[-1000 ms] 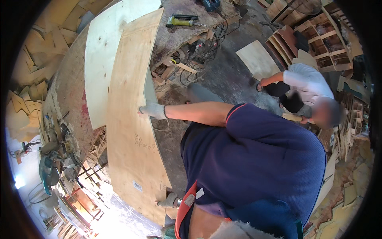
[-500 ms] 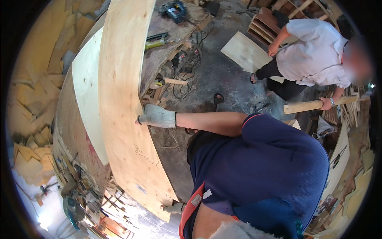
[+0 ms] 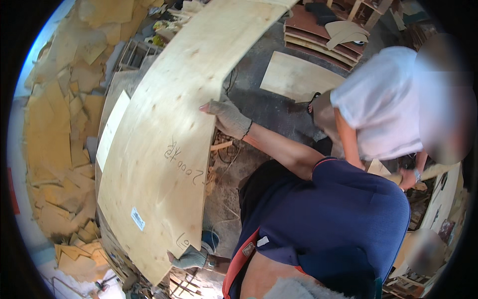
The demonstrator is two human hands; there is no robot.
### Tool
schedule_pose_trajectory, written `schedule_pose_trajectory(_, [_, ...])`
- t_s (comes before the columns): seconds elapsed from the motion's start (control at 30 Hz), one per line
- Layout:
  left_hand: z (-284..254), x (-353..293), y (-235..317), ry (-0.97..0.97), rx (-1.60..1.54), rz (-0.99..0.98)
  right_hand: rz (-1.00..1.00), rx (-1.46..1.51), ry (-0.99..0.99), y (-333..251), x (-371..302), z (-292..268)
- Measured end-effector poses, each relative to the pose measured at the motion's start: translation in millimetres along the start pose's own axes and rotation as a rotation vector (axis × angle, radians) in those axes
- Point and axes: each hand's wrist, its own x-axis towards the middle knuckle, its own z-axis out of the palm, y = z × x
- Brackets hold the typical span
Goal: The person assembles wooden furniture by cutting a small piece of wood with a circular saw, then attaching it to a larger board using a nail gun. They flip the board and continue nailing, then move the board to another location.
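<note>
A long, pale plywood sheet (image 3: pixel 154 124), with handwriting and a small white label (image 3: pixel 138 219), lies slanted across the left half of the head view. Gloved with the fingertips bare, my right hand (image 3: pixel 228 117) grips its near long edge, thumb on top and fingers hidden beneath. At the sheet's lower end my left hand (image 3: pixel 191 258), also gloved, holds the corner, partly covered by the board. Both hands are closed on the same sheet. Beyond its far edge, part of another pale board (image 3: pixel 112 132) shows.
On the right a co-worker in a light shirt (image 3: pixel 376 99) bends over, one hand on a wooden plank (image 3: pixel 438 171). A flat board (image 3: pixel 298 74) lies on the floor near stacked brown panels (image 3: pixel 318 35). Wood offcuts (image 3: pixel 50 124) pile up at far left; a blue bucket (image 3: pixel 210 240) stands below the sheet.
The plywood sheet's upper end has swung right in the view, with both my hands still on it. The co-worker has bent lower, and the view has shifted.
</note>
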Motion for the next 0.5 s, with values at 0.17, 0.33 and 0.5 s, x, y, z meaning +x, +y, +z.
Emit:
schedule_pose_trajectory(0.17, [103.1,-4.7,-46.5,-0.159,-0.008,-0.068,-0.463,-0.441,0.217,-59.9,20.6,-99.1])
schedule_pose_trajectory(0.33, [194.9,7.4,-110.0,-0.392,0.231,-0.099,-0.296,0.117,0.477,-119.0,14.4,-195.3])
schedule_pose_trajectory(0.5, [293.0,32.8,-204.3,-0.525,0.329,-0.31,-0.359,0.167,0.839,-141.3,-17.0,-247.8])
